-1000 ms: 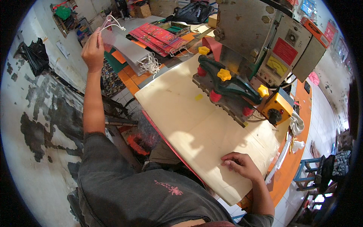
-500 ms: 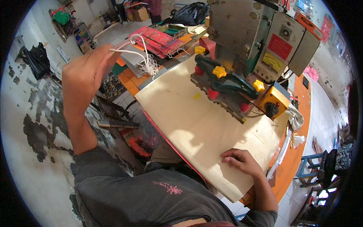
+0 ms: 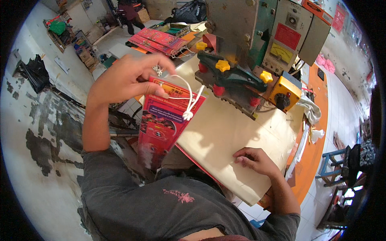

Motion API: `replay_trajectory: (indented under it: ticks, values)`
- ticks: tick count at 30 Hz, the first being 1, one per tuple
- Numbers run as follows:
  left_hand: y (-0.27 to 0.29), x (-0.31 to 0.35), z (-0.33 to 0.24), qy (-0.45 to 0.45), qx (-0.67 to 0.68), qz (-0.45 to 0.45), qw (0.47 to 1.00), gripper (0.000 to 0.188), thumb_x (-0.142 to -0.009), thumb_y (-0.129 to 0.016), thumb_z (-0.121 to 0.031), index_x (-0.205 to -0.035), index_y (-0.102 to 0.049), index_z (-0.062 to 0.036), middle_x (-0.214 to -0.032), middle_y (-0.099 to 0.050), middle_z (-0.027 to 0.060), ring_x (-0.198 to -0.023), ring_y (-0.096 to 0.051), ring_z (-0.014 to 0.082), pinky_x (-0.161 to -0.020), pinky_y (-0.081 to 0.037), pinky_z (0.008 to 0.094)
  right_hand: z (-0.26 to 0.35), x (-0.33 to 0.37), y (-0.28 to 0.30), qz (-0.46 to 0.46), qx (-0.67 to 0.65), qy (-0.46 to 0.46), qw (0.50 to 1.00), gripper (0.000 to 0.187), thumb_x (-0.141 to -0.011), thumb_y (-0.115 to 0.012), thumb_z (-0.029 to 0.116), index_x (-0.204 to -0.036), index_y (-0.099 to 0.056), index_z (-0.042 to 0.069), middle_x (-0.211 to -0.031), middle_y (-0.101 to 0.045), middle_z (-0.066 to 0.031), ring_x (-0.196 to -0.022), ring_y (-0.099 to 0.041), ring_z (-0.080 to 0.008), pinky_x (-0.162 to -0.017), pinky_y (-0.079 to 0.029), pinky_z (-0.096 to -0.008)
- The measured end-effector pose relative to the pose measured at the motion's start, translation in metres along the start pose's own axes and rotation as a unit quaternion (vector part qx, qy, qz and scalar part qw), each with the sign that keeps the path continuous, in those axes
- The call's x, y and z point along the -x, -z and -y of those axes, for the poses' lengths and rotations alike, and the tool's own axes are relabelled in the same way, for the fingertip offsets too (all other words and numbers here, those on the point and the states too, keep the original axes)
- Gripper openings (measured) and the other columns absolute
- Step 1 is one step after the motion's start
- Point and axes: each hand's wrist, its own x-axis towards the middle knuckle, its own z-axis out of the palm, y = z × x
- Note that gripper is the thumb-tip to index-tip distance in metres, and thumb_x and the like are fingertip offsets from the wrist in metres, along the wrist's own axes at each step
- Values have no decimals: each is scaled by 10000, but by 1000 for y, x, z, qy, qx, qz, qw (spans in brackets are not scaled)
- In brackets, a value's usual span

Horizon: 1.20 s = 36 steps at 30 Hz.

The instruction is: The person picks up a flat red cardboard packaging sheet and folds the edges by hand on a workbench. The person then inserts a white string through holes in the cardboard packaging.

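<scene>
A person in a dark grey T-shirt [image 3: 152, 209] is seen from above, with a bare arm at each side. The left hand [image 3: 130, 78] grasps a flat, narrow, red printed packet [image 3: 161, 130] by its upper left corner. The thumb lies across the packet's printed front just below the top edge, and the index finger arches above, its tip apart from the thumb tip; the other fingers are largely hidden. The packet hangs below these fingers, beyond the left edge of a smooth cream sheet [image 3: 217, 140], its blurred lower end near the shirt. A knotted white cord [image 3: 187, 115] loops from beside the index and thumb tips and dangles over the packet's upper right. The right hand [image 3: 257, 161] rests on the sheet, fingers loosely curled, holding nothing. Behind the sheet stands a machine with a dark green metal arm [image 3: 237, 74], yellow star-shaped knobs [image 3: 222, 65] and a yellow control box with a black dial [image 3: 286, 93]. Further back, similar red packets [image 3: 157, 41] lie overlapping on the orange table [image 3: 302, 172].
</scene>
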Motion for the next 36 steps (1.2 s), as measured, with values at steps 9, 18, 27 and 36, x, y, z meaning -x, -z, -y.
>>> replay_trajectory:
  ticks: [9, 18, 27, 36]
  values:
    - [-63, -52, 34, -19, 331, 15, 943, 528, -960, -823, -76, -1379, -507, -21, -945, -754, 28, -920, -760, 92, -770, -588, 242, 7, -2, 2, 8, 32, 24, 999, 275, -1077, -693, 212, -1257, -747, 12, -1056, -798, -104, -960, -743, -165, -885, -580, -338]
    - [-146, -94, 38, -53, 458, -22, 887, 318, -1038, -768, -222, -1260, -651, -26, -1032, -753, 34, -945, -704, 70, -865, -543, 232, 19, 3, 2, -37, -28, 31, 998, 255, -1104, -638, 192, -1217, -750, -7, -953, -778, -70, -858, -715, -118, -753, -577, -296]
    - [-201, -116, 9, -98, 406, -65, 906, 100, -1063, -715, -139, -1060, -694, -41, -969, -672, -39, -893, -594, 22, -807, -487, 208, 16, 11, 4, -80, -102, 82, 988, 437, -1066, -727, 321, -1388, -652, 36, -972, -750, -52, -895, -699, -121, -762, -545, -299]
    - [-17, -22, 64, -144, 254, -507, 811, 345, -1050, -710, -388, -1133, -641, -60, -1028, -618, 34, -887, -612, 157, -814, -547, 312, 15, 4, 4, 39, -1, 96, 995, 412, -1062, -718, 382, -1285, -728, 35, -1045, -781, -113, -935, -723, -186, -860, -566, -357]
